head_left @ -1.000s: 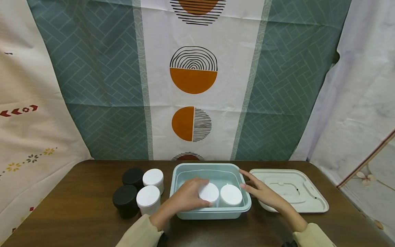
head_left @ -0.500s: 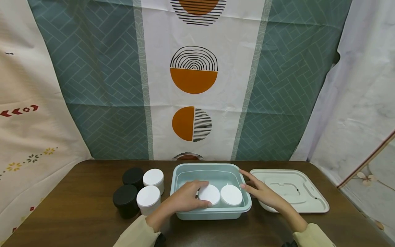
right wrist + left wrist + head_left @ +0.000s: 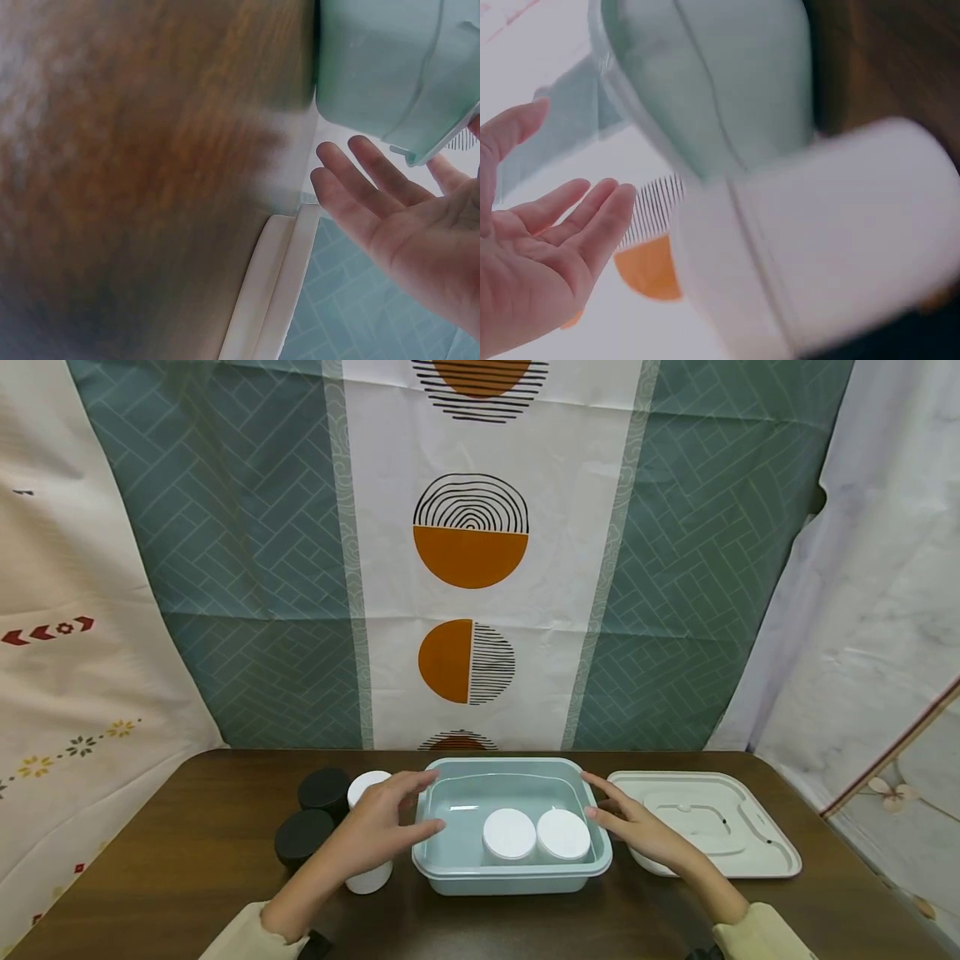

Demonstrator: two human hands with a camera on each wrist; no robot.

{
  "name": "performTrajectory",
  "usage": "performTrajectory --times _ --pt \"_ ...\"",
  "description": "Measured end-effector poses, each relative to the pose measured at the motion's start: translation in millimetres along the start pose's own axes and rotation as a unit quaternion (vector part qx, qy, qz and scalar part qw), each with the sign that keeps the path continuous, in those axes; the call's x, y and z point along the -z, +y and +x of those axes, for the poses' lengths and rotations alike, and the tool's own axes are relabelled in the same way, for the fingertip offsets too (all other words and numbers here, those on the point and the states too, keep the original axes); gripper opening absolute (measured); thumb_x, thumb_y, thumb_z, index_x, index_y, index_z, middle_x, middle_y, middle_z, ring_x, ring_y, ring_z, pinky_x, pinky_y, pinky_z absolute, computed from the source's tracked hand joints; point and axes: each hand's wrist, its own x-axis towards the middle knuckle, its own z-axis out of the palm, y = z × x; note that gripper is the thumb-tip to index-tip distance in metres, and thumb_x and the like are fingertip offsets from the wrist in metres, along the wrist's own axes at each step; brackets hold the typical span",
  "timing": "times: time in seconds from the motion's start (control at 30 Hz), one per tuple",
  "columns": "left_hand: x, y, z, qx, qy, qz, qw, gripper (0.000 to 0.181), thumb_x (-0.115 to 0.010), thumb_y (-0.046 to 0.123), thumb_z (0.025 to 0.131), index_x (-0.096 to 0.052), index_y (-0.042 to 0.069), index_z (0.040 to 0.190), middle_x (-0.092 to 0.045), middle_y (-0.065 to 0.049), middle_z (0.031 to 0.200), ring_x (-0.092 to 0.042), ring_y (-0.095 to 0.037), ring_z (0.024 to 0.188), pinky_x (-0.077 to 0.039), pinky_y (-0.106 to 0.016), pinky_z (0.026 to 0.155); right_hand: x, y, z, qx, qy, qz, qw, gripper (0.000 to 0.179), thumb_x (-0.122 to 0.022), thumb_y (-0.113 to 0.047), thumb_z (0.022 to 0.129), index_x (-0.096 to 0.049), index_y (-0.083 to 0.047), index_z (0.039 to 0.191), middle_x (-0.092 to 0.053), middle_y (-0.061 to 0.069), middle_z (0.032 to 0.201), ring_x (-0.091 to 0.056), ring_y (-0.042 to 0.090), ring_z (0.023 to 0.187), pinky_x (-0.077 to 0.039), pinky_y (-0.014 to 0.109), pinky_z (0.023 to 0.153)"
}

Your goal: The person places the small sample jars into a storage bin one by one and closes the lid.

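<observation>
My left hand (image 3: 378, 822) is above the left side of the light-blue plastic bin (image 3: 517, 882), fingers and thumb spread and holding nothing. Below and behind that hand stand two white lidded jars, the rear one (image 3: 365, 783) and the front one (image 3: 370, 882), both partly covered by it. A white jar (image 3: 817, 255) looms large in the left wrist view. Inside the bin, two more white jars, a left one (image 3: 509, 835) and a right one (image 3: 563, 835), sit side by side at the front right. My right hand (image 3: 633, 827) rests at the bin's right rim with fingers extended.
Two black lidded jars, a rear one (image 3: 324, 789) and a front one (image 3: 302, 837), stand left of the white ones. A whitish bin lid (image 3: 705, 810) lies on the brown table (image 3: 187, 852) to the right. Patterned cloth (image 3: 480, 602) hangs behind.
My left hand has let go of the left jar in the bin and moved left, out over the bin's left rim towards the outside white jars. My right hand has stayed put.
</observation>
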Motion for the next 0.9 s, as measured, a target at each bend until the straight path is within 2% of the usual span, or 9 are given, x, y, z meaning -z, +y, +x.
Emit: performTrajectory --times 0.2,0.47,0.63,0.9 --pt "28.3 -10.9 -19.5 0.028 0.054 0.031 0.9977 0.054 -0.074 0.017 0.075 -0.053 0.003 0.124 -0.058 -0.012 0.116 -0.055 -0.028 0.107 -0.049 -0.035 0.081 0 -1 -0.1 -0.002 0.000 0.001 1.0000 0.060 -0.047 -0.022 0.095 -0.017 -0.008 0.145 -0.032 0.031 0.133 -0.043 0.041 0.116 -0.047 0.045 0.084" --pt "49.5 -28.9 -43.6 0.047 0.119 0.074 0.9890 0.055 -0.077 0.020 0.073 -0.056 0.002 0.121 -0.060 -0.013 0.112 -0.056 -0.029 0.103 -0.050 -0.037 0.080 0 -1 -0.1 -0.002 -0.002 0.001 1.0000 0.060 -0.047 -0.022 0.096 -0.016 -0.008 0.145 -0.034 0.031 0.132 -0.043 0.041 0.116 -0.047 0.045 0.084" --pt "58.9 -40.4 -57.0 0.068 0.129 0.098 0.9843 0.057 -0.077 0.021 0.072 -0.055 0.000 0.120 -0.059 -0.016 0.113 -0.056 -0.031 0.102 -0.049 -0.040 0.079 0 -1 0.4 -0.006 0.001 0.000 1.0000 0.060 -0.047 -0.022 0.095 -0.017 -0.008 0.145 -0.034 0.031 0.132 -0.043 0.040 0.116 -0.047 0.045 0.084" --pt "67.1 -59.3 -69.6 0.112 0.122 0.110 0.9800 0.067 -0.078 0.029 0.070 -0.052 -0.003 0.123 -0.056 -0.023 0.116 -0.057 -0.038 0.103 -0.047 -0.044 0.081 1 1 0.4 -0.006 -0.002 0.002 1.0000 0.060 -0.046 -0.022 0.096 -0.016 -0.009 0.145 -0.033 0.031 0.133 -0.043 0.040 0.116 -0.047 0.045 0.084"
